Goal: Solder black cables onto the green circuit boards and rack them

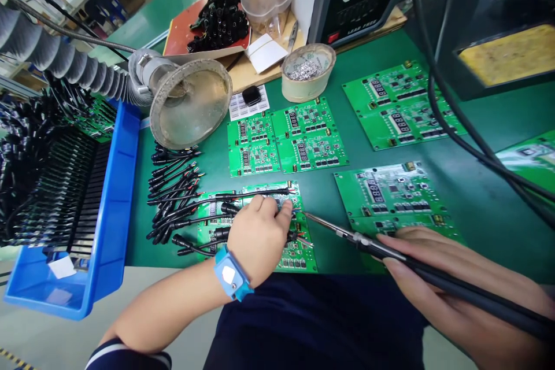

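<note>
My left hand (260,237), with a blue strap (232,273) round its wrist, is closed over a green circuit board (299,265). Its fingers pinch a black cable (217,218) near the thin wire ends; the hand hides most of the grip. More black cables lie across the same board, such as one cable (255,193) above my fingers. A soldering iron (358,239) is held pen-like in my right hand (459,283). The iron's tip points left, beside the wire ends at my left fingertips; whether it touches them I cannot tell.
Loose black cables (173,208) lie left of the board. A blue bin (115,214) holds boards with cables. A round fume hood (191,107), a tin of metal shavings (306,89) and a soldering station (359,6) stand behind. More boards (310,133) lie around; dark cords (455,110) hang at right.
</note>
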The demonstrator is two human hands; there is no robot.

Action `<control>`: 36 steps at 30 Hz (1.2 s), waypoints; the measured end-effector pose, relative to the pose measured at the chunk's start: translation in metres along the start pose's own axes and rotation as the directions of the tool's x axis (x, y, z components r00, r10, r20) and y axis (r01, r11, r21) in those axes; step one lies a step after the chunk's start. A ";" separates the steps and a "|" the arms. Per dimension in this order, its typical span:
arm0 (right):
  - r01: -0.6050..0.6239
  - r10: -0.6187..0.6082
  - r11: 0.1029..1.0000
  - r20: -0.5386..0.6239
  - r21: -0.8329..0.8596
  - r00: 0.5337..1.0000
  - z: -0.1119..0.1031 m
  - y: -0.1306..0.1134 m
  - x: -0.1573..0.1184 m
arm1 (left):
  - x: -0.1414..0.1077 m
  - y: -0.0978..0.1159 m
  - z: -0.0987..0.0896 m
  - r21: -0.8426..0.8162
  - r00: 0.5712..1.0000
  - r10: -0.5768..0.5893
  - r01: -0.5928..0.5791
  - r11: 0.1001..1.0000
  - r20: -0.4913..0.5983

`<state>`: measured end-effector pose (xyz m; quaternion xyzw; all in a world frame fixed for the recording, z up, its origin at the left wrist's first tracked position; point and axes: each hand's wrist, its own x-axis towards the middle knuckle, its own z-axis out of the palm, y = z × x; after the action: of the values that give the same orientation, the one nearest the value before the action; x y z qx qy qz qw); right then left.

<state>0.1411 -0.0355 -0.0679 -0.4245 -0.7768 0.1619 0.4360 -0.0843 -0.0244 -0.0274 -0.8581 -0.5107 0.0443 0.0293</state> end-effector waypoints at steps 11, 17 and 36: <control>0.021 -0.021 1.000 -0.019 0.010 1.000 0.000 -0.003 0.007 | -0.001 0.001 -0.002 -0.003 1.000 0.011 -0.011 1.000 0.015; -0.016 0.017 0.999 -0.016 0.031 1.000 -0.002 -0.001 0.001 | 0.000 0.003 -0.002 0.004 1.000 0.009 -0.009 1.000 0.017; -0.104 0.105 0.993 0.004 -0.046 0.995 0.001 -0.005 0.003 | 0.002 0.000 -0.004 -0.011 0.999 0.034 -0.034 0.999 0.033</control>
<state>0.1375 -0.0356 -0.0637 -0.4739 -0.7585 0.1680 0.4146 -0.0827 -0.0228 -0.0238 -0.8660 -0.4966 0.0563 0.0157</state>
